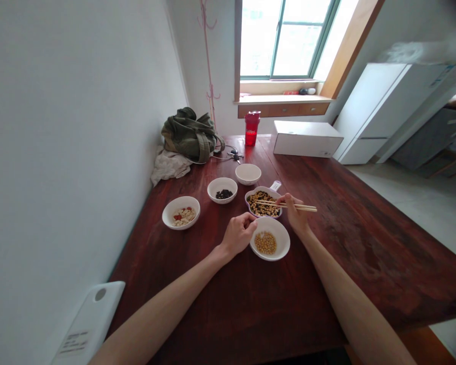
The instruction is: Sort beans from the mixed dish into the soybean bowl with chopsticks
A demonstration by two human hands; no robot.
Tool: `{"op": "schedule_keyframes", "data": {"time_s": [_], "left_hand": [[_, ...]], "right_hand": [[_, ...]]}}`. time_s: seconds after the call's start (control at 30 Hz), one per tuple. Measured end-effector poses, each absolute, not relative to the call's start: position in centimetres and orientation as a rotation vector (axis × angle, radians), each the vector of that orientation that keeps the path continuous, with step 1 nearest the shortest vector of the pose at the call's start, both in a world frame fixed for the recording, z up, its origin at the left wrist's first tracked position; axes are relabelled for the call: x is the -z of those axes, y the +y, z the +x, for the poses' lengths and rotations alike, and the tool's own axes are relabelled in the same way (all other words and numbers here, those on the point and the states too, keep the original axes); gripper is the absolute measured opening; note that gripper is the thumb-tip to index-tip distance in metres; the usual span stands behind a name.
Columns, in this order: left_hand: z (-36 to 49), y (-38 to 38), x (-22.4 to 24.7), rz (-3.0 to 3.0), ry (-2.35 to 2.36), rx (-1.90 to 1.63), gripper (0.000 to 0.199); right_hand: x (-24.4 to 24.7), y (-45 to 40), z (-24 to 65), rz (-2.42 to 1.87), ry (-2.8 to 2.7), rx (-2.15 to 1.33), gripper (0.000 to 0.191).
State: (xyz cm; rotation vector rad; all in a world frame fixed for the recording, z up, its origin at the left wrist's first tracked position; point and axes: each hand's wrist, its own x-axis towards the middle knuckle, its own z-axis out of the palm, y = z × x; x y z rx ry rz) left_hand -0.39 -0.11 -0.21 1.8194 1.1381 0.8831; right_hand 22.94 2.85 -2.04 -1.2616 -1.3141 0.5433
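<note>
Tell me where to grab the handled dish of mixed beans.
Grip the short white handle of the handled dish, coming from the far side. It juts out past the rim, clear of the beans, while the near side is crowded by the white bowl, the left hand, and the right hand holding chopsticks over the dish.

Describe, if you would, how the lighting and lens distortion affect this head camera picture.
In the head view, the window is blown out to white, soft light sheens across the table, wide-angle distortion stretches the table toward the edges, and a dark blur smudges the top right corner.
</note>
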Motion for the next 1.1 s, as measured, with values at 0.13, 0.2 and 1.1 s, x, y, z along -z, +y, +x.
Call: {"op": "schedule_keyframes", "data": {"time_s": [0.13,0.2,1.1], "left_hand": [[-0.4,-0.1,0.1,1.815,1.146,-0.885,0.026],[-0.3,-0.1,0.1,1.816,1.145,-0.885,0.026],[-0.3,-0.2,0.1,1.813,1.144,-0.885,0.026]], "right_hand": [[2.1,2.8,22.9,-1.279,-1.357,-0.514,0.059],[2.1,2.8,22.9,-1.288,-1.382,-0.494,0.059],[2.1,3.3,24.4,-1.239,-1.134,-0.59,0.063]]}}
